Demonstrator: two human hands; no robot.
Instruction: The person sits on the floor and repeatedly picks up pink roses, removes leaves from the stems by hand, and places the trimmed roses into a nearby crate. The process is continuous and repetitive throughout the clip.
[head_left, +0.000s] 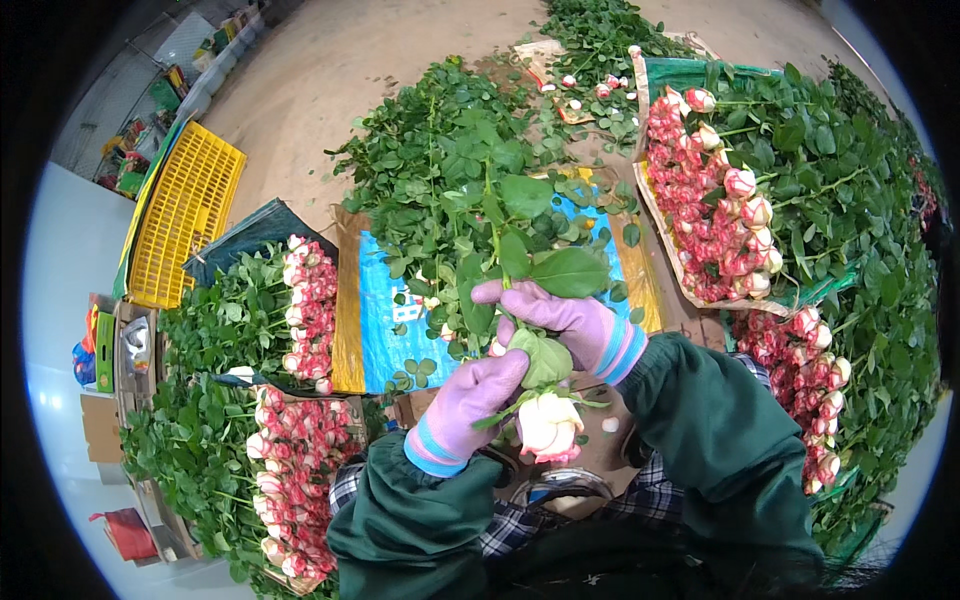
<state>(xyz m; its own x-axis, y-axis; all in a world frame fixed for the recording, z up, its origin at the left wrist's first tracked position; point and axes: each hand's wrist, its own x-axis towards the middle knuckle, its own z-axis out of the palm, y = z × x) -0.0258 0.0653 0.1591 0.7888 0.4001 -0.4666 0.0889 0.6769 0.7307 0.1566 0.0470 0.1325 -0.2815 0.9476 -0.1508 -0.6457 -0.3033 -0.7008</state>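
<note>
In front of me I hold a single rose (548, 428), its white bloom edged with pink and hanging toward my body. Its leafy stem points away from me. My left hand (468, 408), in a lilac glove with a blue-striped cuff, is closed in a pinch beside the leaf just behind the bloom. Farther up the stem, my right hand (572, 318) in a matching glove is closed round it, thumb and forefinger together. A broad green leaf (570, 272) spreads beyond the right fingers. Part of the stem is hidden by the gloves and leaves.
A blue and yellow sheet (385, 345) lies under a large heap of green stems and leaves (430, 170). Bundled pink-and-white roses stand left (295, 480) and right (700, 215). A yellow crate (185, 215) leans at the far left. Petals and loose leaves litter the floor.
</note>
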